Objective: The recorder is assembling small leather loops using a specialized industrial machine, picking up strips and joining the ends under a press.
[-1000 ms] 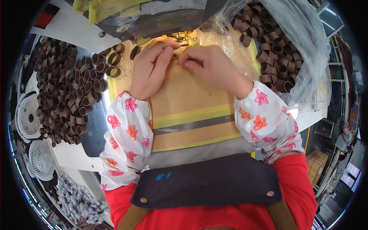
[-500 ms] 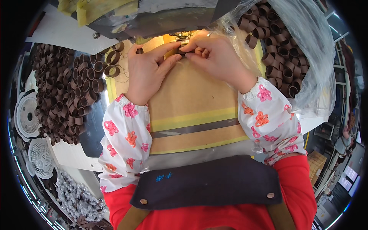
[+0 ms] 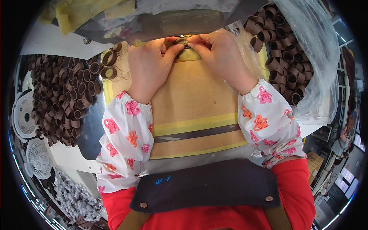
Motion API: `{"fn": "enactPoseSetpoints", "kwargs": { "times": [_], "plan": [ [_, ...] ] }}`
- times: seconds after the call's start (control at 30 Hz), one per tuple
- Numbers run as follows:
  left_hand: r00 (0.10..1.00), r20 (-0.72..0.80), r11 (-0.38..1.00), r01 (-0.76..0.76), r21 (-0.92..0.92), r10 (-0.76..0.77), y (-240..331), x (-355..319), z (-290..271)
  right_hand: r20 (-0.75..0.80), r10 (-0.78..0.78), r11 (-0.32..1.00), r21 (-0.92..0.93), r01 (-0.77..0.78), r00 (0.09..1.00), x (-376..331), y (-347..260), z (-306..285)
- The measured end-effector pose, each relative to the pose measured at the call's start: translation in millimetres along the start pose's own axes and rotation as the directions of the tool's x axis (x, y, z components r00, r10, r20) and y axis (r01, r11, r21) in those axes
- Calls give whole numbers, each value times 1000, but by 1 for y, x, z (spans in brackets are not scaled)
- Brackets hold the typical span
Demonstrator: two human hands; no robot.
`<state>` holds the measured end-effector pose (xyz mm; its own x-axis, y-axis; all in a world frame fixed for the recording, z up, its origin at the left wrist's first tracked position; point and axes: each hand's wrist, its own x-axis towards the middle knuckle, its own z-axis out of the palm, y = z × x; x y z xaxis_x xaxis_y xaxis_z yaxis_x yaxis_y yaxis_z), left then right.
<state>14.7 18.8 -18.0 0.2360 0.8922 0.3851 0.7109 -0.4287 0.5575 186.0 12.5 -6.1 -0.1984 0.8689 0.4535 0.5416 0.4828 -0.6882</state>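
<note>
My left hand [image 3: 149, 67] and my right hand [image 3: 224, 55] meet at the lit work spot under the sewing machine head [image 3: 168, 25]. Thumbs and forefingers of both pinch a small dark brown piece [image 3: 186, 44], one hand on each side. Most of that piece is hidden by my fingers, so its shape does not show. Below my hands lies a tan board [image 3: 191, 92] crossed by yellow tape strips and a dark band. White sleeve covers with pink and orange flowers reach down to both wrists.
A big heap of brown rings [image 3: 57, 97] lies on the left, with a few loose rings [image 3: 109, 73] and threads near my left hand. More brown rings [image 3: 287, 57] lie in a clear plastic bag [image 3: 322, 69] on the right. Two white fans [image 3: 38, 157] stand at far left.
Both hands have pushed slightly farther in toward the machine, and my left fingers have curled inward. The view has shifted a little, with the machine head now lower in the picture.
</note>
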Motion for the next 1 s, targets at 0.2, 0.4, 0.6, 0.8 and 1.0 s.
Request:
{"fn": "enactPoseSetpoints", "kwargs": {
  "times": [0.2, 0.4, 0.6, 0.8, 1.0],
  "plan": [
    [999, 9, 998, 33, -44, -33, -1, 2, 1, 4, -44, 998, -34, 44, 999, 0, 2, 1],
    [1000, 20, 1000, 15, -11, -15, -1, 6, 0, 12, -8, 983, -181, 10, 1000, -1, -1, -2],
    [1000, -11, 1000, -11, 6, 11, -3, 5, 2, 29, -12, 962, -273, 20, 999, 0, -2, -3],
    [999, 16, 998, 52, -45, -52, -2, 5, -3, 75, -29, 939, -339, 53, 997, 4, -2, 1],
    [999, 21, 999, 29, -21, -28, -2, 5, 0, 31, -64, 945, -320, 71, 997, 1, 0, 4]
  ]
}}
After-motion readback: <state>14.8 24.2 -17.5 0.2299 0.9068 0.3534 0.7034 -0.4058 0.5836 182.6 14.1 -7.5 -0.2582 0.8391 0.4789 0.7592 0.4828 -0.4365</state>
